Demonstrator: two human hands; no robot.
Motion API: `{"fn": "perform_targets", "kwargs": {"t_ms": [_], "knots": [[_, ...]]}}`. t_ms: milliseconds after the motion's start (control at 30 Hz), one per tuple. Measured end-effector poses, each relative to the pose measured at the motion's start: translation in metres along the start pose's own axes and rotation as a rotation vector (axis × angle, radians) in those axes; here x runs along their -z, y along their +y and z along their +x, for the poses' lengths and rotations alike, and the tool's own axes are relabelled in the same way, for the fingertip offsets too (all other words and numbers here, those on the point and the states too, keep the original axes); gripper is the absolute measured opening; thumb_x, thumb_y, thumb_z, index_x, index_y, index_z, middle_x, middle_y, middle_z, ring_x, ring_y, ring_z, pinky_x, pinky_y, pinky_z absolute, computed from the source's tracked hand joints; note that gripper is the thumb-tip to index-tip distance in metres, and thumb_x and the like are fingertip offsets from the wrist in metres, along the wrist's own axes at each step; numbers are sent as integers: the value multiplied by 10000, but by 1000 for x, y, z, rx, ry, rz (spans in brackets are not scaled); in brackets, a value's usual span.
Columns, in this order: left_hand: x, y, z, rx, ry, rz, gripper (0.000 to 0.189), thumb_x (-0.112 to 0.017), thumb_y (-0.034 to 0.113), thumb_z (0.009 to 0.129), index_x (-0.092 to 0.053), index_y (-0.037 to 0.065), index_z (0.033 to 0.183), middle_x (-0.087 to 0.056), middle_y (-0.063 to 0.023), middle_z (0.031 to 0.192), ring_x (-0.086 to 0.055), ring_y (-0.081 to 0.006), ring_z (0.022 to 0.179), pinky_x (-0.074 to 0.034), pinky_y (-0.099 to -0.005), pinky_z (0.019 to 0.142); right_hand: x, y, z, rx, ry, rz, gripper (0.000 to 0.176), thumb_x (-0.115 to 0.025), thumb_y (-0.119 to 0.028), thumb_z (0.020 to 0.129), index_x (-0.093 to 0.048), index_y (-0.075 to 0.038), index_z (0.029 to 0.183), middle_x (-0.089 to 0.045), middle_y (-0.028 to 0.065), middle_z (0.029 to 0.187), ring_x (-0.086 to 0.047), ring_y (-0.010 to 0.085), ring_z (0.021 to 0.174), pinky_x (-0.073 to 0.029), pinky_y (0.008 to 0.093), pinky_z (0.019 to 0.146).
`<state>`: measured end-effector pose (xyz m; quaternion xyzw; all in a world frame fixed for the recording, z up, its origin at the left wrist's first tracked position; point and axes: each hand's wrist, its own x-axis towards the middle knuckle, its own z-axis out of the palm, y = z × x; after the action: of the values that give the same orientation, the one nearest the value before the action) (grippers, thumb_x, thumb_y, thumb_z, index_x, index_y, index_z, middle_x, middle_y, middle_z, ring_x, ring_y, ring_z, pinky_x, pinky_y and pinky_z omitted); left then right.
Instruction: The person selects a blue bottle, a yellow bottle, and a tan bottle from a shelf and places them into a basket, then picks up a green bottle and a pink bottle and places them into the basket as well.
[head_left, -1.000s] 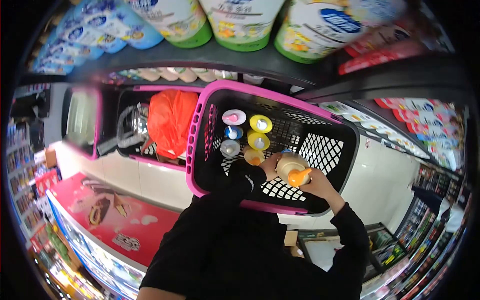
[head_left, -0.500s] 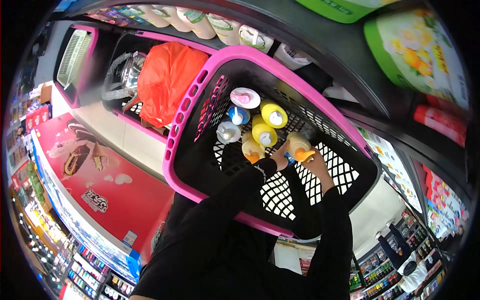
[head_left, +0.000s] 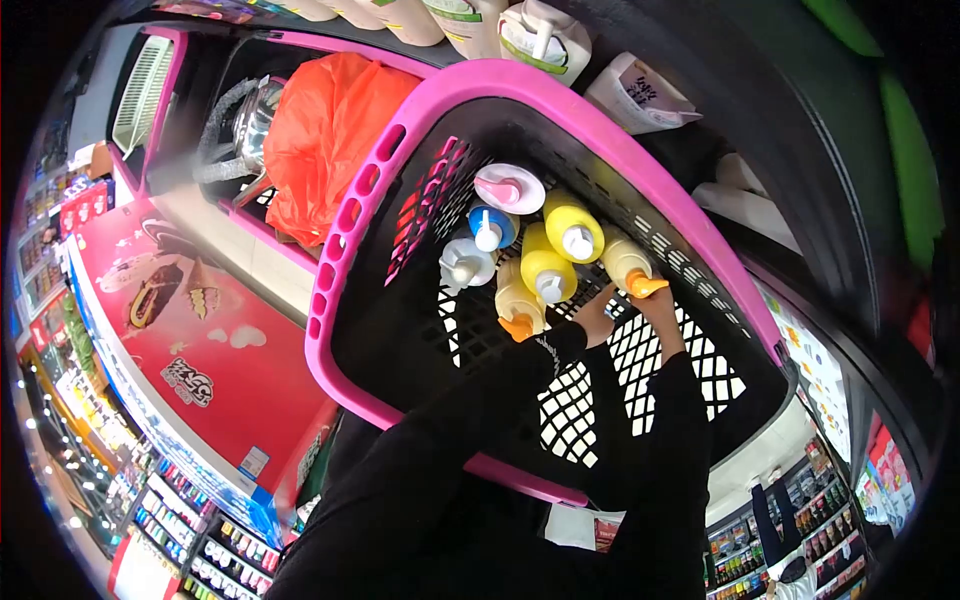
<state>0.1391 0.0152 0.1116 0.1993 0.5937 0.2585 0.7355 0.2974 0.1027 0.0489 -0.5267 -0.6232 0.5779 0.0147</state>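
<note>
Inside the pink-rimmed black shopping basket (head_left: 345, 350), my right hand (head_left: 657, 308) is closed at the orange pump head of a beige pump bottle (head_left: 624, 257). Close by, my left hand (head_left: 597, 318) has its fingers bent against the lower side of that bottle, partly hidden. Two yellow pump bottles (head_left: 548, 265) with white pumps stand next to it. Another beige pump bottle (head_left: 512, 285) with an orange pump is to their left. Beyond it are a clear pump bottle (head_left: 467, 264), a blue pump bottle (head_left: 493, 228) and a white bottle with a pink pump (head_left: 510, 188).
A second basket holding a red plastic bag (head_left: 335, 135) and a metal pot (head_left: 258, 125) lies to the left. Shelves with white bottles (head_left: 543, 42) border the far side. A red display board (head_left: 215, 350) stands at left. Another person (head_left: 790, 570) is at lower right.
Both hands and the beige bottle have moved right, and the bottle now sits beside the yellow ones. The view has shifted closer over the basket.
</note>
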Motion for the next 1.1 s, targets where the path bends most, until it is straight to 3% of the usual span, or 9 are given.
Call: {"fn": "perform_targets", "kwargs": {"t_ms": [333,467,600,667,733,867,933,1000,1100], "knots": [[-5,-9,-12,-31,-23,79,523,-394,-14,736,-330,-25,1254,-477,-179,1181,-432,-223,1137,-345,-270,919,-5,-1,-15,-50,148,73,435,-644,-17,646,-474,22,1044,-575,136,943,-581,206,852,-456,296,708],[4,17,-54,-146,-48,143,312,-381,66,784,-511,6,1061,-559,-164,1005,-529,-295,941,-411,-330,801,-8,-31,-52,-257,196,-372,490,-610,-23,667,-423,-24,1120,-565,127,976,-580,235,864,-466,333,734],[20,44,-91,-299,-198,542,315,-476,92,789,-501,-5,1088,-579,-104,919,-555,-172,832,-438,-266,740,-10,-104,-109,-299,-79,-336,265,-592,-119,699,-531,-84,954,-594,131,889,-573,272,855,-457,363,737],[23,8,-80,-369,-192,586,295,-472,56,794,-497,-4,1081,-562,-86,871,-532,-136,799,-439,-257,710,-23,-105,-139,4,9,-441,214,-570,-181,721,-542,-84,910,-592,139,850,-567,306,828,-450,375,726],[38,39,-105,-206,-401,550,299,-463,30,801,-479,8,1099,-551,-81,864,-515,-108,795,-442,-256,685,-30,-122,-162,-57,-60,-452,251,-568,-202,715,-542,-73,929,-586,147,837,-565,311,821,-449,383,711],[70,106,-163,-303,-605,810,315,-438,153,802,-460,79,1107,-574,-109,672,-562,-181,547,-461,-325,509,-42,-173,-194,33,-40,-559,263,-586,-224,703,-558,-68,913,-582,146,857,-559,320,829,-450,393,713],[87,116,-177,-476,-661,1024,326,-446,196,811,-447,85,1118,-584,-134,763,-580,-233,634,-467,-343,566,-48,-230,-212,-83,38,-548,265,-585,-228,710,-568,-71,922,-578,148,894,-552,315,860,-445,389,741],[104,130,-195,-745,-697,1195,343,-457,241,815,-443,93,1124,-584,-163,855,-586,-290,731,-469,-366,630,-59,-250,-222,172,138,-496,301,-544,-237,721,-558,-54,959,-579,154,963,-556,315,881,-438,400,756],[108,208,-285,-599,-920,1477,418,-478,226,798,-407,95,1189,-559,-168,849,-561,-307,763,-452,-373,672,-60,-322,-241,216,-46,-513,354,-555,-272,730,-541,-52,1008,-576,170,973,-550,326,895,-432,413,750]]}}
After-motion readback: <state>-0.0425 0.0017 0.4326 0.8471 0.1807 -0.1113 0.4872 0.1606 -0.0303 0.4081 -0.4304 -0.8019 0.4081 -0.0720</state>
